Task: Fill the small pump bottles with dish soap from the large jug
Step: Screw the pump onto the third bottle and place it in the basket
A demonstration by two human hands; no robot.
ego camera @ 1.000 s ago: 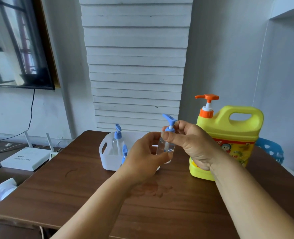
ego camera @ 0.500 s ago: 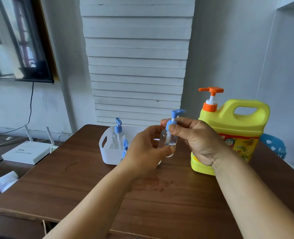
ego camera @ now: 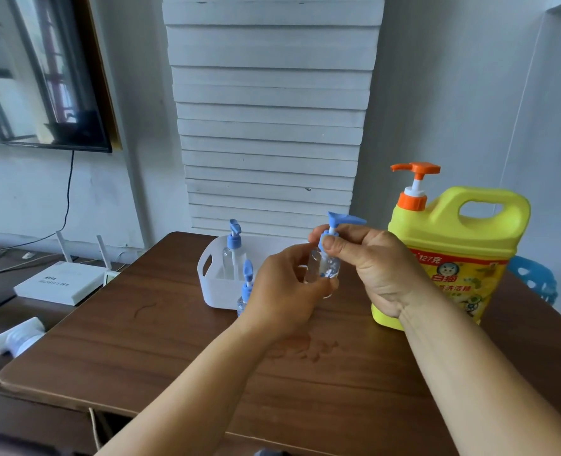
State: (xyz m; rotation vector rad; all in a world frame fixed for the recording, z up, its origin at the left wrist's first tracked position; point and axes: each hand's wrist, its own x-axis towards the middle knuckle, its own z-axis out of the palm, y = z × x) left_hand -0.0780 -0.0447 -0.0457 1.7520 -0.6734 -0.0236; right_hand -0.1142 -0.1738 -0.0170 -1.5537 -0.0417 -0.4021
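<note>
A small clear pump bottle (ego camera: 325, 269) with a blue pump head is held above the brown table (ego camera: 141, 350). My left hand (ego camera: 287, 291) wraps its body from the left. My right hand (ego camera: 371, 261) pinches the blue collar just under the nozzle. The large yellow jug (ego camera: 453, 255) with an orange pump stands right behind my right hand. A second small bottle (ego camera: 233, 255) stands in a white basket (ego camera: 213, 278). A third small bottle (ego camera: 245, 291) stands in front of the basket, partly hidden by my left hand.
A wet smear (ego camera: 305, 348) marks the table under my hands. On a lower dark surface to the left are a white router (ego camera: 58, 284) and a white object (ego camera: 17, 337). A blue plastic chair (ego camera: 535, 281) shows behind the jug. A white slatted panel leans on the wall.
The pump head has turned: its nozzle pointed up-left a second ago and points right toward the jug now. Both hands keep their grip on the bottle.
</note>
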